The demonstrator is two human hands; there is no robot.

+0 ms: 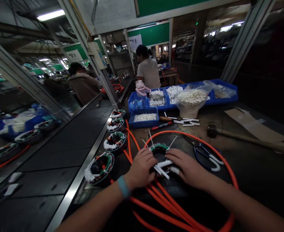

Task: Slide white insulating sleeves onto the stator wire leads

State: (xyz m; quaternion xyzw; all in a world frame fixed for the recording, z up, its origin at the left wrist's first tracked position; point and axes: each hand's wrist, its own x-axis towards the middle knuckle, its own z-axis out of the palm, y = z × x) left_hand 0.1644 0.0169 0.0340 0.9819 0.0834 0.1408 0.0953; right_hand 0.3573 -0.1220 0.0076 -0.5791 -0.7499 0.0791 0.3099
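A ring-shaped part with a green edge lies on the dark bench, several thin white ties sticking up from it. My left hand is closed on its left side, the fingertips at the rim. On the right side my right hand grips the same ring, fingers bent over the edge. White tubes cross the near side of the ring between my hands. Orange cable runs from below my hands toward the front and loops round behind the ring. The undersides of both hands are hidden.
Several similar rings line the bench's left edge beside a conveyor. Blue bins of white pieces and a filled bag stand behind. Pliers, a hammer and cardboard lie right. People are farther back.
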